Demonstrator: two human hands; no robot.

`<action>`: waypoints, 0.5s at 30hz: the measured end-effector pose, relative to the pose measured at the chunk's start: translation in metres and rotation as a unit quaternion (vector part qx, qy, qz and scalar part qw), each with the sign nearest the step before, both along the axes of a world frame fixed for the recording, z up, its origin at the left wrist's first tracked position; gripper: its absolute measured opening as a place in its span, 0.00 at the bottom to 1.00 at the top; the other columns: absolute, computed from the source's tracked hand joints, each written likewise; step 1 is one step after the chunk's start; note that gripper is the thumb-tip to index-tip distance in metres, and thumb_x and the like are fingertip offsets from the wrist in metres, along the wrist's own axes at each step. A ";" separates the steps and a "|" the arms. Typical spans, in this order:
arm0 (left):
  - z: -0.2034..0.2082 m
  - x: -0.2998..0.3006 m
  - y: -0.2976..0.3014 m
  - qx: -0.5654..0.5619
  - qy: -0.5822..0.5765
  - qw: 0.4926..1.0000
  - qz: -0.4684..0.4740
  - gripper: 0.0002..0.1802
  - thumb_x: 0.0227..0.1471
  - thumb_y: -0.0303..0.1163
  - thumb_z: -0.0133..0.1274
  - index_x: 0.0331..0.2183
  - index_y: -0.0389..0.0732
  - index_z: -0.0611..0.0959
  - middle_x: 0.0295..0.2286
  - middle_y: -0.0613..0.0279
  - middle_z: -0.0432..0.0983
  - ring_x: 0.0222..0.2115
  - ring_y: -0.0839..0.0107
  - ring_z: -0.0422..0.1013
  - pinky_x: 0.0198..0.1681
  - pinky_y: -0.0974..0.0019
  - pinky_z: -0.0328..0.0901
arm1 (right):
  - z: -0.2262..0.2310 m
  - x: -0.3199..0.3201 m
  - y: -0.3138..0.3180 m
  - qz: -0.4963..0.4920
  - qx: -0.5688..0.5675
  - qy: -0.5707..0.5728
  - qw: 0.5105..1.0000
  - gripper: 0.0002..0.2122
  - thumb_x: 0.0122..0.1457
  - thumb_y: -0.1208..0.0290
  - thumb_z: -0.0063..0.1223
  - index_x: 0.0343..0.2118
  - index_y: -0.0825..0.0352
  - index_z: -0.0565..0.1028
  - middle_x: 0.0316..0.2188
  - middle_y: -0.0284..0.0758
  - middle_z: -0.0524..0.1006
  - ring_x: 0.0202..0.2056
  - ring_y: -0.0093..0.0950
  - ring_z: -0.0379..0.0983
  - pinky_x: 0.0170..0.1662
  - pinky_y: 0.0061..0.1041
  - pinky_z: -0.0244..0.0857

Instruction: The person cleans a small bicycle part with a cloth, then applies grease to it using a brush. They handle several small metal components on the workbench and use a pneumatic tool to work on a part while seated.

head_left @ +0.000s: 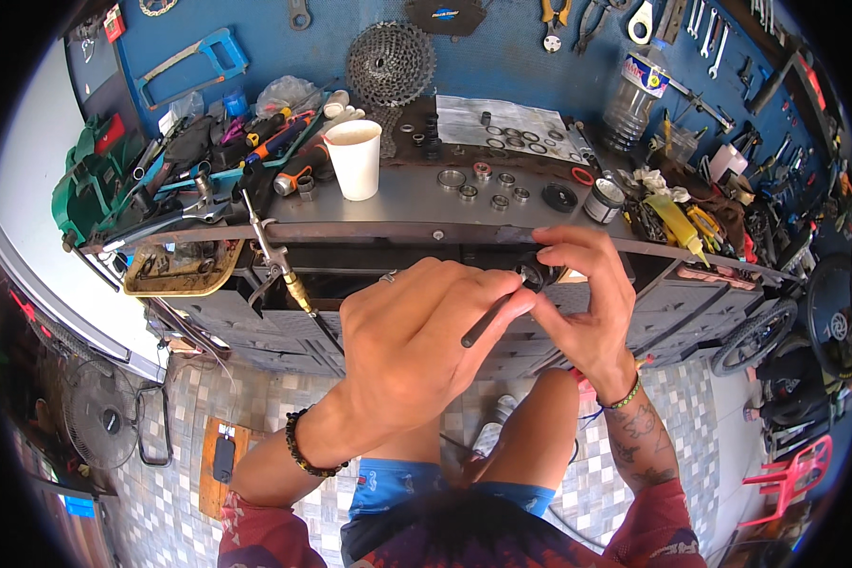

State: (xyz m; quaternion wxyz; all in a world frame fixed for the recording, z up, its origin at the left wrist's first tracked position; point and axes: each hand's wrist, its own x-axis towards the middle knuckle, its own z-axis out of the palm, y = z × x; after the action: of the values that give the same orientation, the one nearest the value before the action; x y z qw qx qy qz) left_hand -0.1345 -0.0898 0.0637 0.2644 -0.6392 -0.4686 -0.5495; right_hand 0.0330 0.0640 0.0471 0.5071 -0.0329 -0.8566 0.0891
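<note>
My left hand point(412, 327) is closed around a slim black-handled tool point(486, 322), its tip at a small dark round part point(537, 275). My right hand point(592, 298) pinches that part between thumb and fingers, just in front of the bench edge. Fingers partly hide the part and the tool's tip, so their exact kinds do not show. Beyond my hands, several metal bearing rings point(452, 179) lie on the bench top point(412, 210), near a black disc point(559, 197), a red ring point(582, 176) and an open jar point(603, 201).
A white cup point(355, 161) stands left of the rings. Behind them, more rings lie on a paper sheet point(454, 118); a cassette point(391, 63) rests against the blue pegboard point(303, 57). Tools crowd both bench ends. A brass-ended air gun point(296, 292) hangs from the front edge beside a yellow tray point(185, 284).
</note>
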 end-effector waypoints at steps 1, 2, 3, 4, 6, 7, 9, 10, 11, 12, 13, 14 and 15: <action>0.000 0.000 0.000 -0.004 0.007 1.000 0.005 0.15 0.48 0.28 0.77 0.36 0.38 0.88 0.27 0.61 0.83 0.23 0.64 0.79 0.23 0.64 0.70 | 0.000 0.000 0.000 -0.001 0.000 -0.002 1.000 0.25 0.45 0.87 0.73 0.48 0.66 0.80 0.52 0.42 0.83 0.51 0.41 0.82 0.53 0.35 0.79; 0.000 -0.001 0.000 -0.001 0.018 1.000 0.004 0.15 0.47 0.28 0.76 0.37 0.39 0.88 0.27 0.62 0.82 0.23 0.64 0.78 0.23 0.64 0.69 | -0.001 0.000 0.000 -0.003 0.000 -0.003 1.000 0.25 0.45 0.87 0.73 0.48 0.66 0.80 0.52 0.42 0.83 0.51 0.41 0.82 0.53 0.35 0.79; 0.000 -0.003 0.002 0.003 0.028 1.000 0.004 0.16 0.46 0.28 0.76 0.37 0.39 0.88 0.27 0.63 0.82 0.23 0.65 0.77 0.23 0.64 0.69 | -0.001 0.000 0.000 -0.005 -0.001 -0.005 1.000 0.25 0.45 0.87 0.73 0.49 0.66 0.80 0.52 0.42 0.83 0.51 0.41 0.82 0.53 0.35 0.79; -0.001 -0.004 0.003 0.006 0.037 0.999 0.004 0.16 0.46 0.28 0.75 0.38 0.39 0.87 0.26 0.63 0.81 0.22 0.66 0.77 0.23 0.64 0.69 | -0.002 0.000 0.000 -0.007 -0.002 -0.007 1.000 0.25 0.46 0.86 0.73 0.49 0.66 0.80 0.52 0.42 0.83 0.51 0.41 0.82 0.53 0.36 0.79; 0.000 -0.006 0.003 0.011 0.068 0.998 0.002 0.17 0.45 0.29 0.73 0.39 0.39 0.87 0.28 0.65 0.81 0.22 0.67 0.76 0.23 0.65 0.68 | 0.000 0.001 -0.001 -0.007 0.004 -0.008 1.000 0.24 0.46 0.86 0.72 0.49 0.66 0.81 0.52 0.41 0.83 0.51 0.40 0.82 0.53 0.35 0.79; 0.001 -0.007 0.002 0.013 0.083 0.996 0.002 0.18 0.45 0.29 0.71 0.40 0.39 0.87 0.28 0.65 0.81 0.23 0.68 0.76 0.22 0.66 0.67 | 0.001 0.002 -0.002 -0.007 0.006 -0.009 1.000 0.24 0.47 0.86 0.72 0.50 0.66 0.81 0.52 0.41 0.83 0.51 0.40 0.82 0.53 0.35 0.79; 0.002 -0.009 0.001 0.008 0.104 0.994 -0.014 0.19 0.45 0.30 0.69 0.42 0.40 0.87 0.31 0.66 0.81 0.24 0.70 0.76 0.23 0.67 0.67 | 0.002 0.001 -0.004 -0.010 -0.003 -0.013 1.000 0.24 0.48 0.85 0.72 0.50 0.66 0.81 0.52 0.41 0.83 0.51 0.40 0.82 0.53 0.35 0.79; 0.003 -0.010 -0.001 0.005 0.115 0.993 -0.022 0.20 0.45 0.30 0.68 0.43 0.40 0.87 0.32 0.67 0.82 0.24 0.71 0.76 0.23 0.68 0.67 | 0.003 0.001 -0.004 -0.012 -0.007 -0.015 1.000 0.24 0.48 0.84 0.72 0.51 0.66 0.82 0.53 0.41 0.83 0.51 0.40 0.83 0.53 0.35 0.79; 0.006 -0.010 -0.005 -0.010 0.120 0.992 -0.030 0.21 0.45 0.28 0.70 0.44 0.39 0.88 0.32 0.64 0.83 0.24 0.70 0.77 0.24 0.68 0.68 | 0.003 0.001 -0.004 -0.009 -0.008 -0.015 1.000 0.24 0.49 0.84 0.72 0.51 0.66 0.82 0.53 0.41 0.83 0.51 0.40 0.83 0.53 0.35 0.79; 0.010 -0.009 -0.011 -0.026 0.125 0.991 -0.038 0.22 0.45 0.26 0.73 0.45 0.39 0.88 0.33 0.62 0.85 0.25 0.68 0.78 0.24 0.68 0.70 | 0.004 0.001 -0.003 -0.007 -0.009 -0.016 1.000 0.24 0.49 0.84 0.72 0.51 0.66 0.82 0.53 0.41 0.83 0.51 0.40 0.83 0.53 0.35 0.79; 0.011 -0.010 -0.015 -0.042 0.131 0.989 -0.046 0.23 0.45 0.24 0.76 0.45 0.39 0.89 0.33 0.60 0.86 0.25 0.67 0.80 0.25 0.68 0.71 | 0.004 0.001 -0.003 -0.004 -0.010 -0.016 1.000 0.24 0.49 0.84 0.72 0.51 0.66 0.82 0.53 0.41 0.83 0.51 0.39 0.83 0.53 0.35 0.79; 0.005 -0.014 -0.011 -0.007 0.172 0.985 -0.023 0.22 0.46 0.31 0.66 0.46 0.40 0.87 0.37 0.64 0.82 0.27 0.72 0.76 0.24 0.69 0.67 | 0.005 -0.001 -0.004 0.002 -0.017 -0.015 1.000 0.24 0.49 0.84 0.72 0.51 0.66 0.82 0.53 0.41 0.83 0.52 0.39 0.83 0.54 0.35 0.79; 0.001 -0.015 -0.015 -0.006 0.186 0.983 -0.015 0.22 0.46 0.31 0.66 0.46 0.40 0.87 0.38 0.64 0.81 0.27 0.72 0.76 0.24 0.70 0.66 | 0.005 -0.002 -0.005 0.009 -0.023 -0.014 1.000 0.24 0.49 0.84 0.72 0.51 0.66 0.82 0.53 0.41 0.83 0.52 0.39 0.83 0.54 0.35 0.78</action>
State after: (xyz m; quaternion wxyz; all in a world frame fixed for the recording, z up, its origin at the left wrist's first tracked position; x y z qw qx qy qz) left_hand -0.1494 -0.1043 0.0651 0.3344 -0.7387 -0.4048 -0.4226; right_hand 0.0311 0.0595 0.0521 0.4935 -0.0380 -0.8615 0.1134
